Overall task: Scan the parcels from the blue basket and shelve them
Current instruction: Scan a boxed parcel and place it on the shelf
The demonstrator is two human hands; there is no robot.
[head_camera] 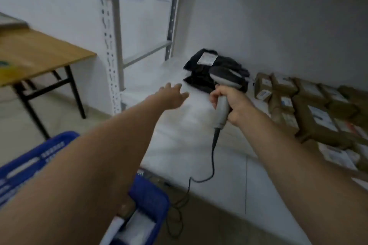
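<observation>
Covering most of the blue basket [148, 195], the left arm leaves one corner and a white parcel [139, 225] showing; frame cuts the rest. Labels too blurred to read. Black bagged parcel [201, 77], white label, at shelf [189, 145] back edge; brown parcels [310, 111] toward its right end. Right hand [236, 103] fingers wrapped round corded scanner [222, 109]. Left hand [171, 95] fingers straight, empty, over shelf.

My left arm [79, 185] hides most of the blue basket [148, 195], which the bottom edge cuts off; of the white parcel [137, 225] inside I see only 1 end. The scanner [225, 79] covers part of the black parcel [196, 65]. Labels on the brown parcels [318, 119] at the shelf's [189, 145] right end blur beyond reading.
</observation>
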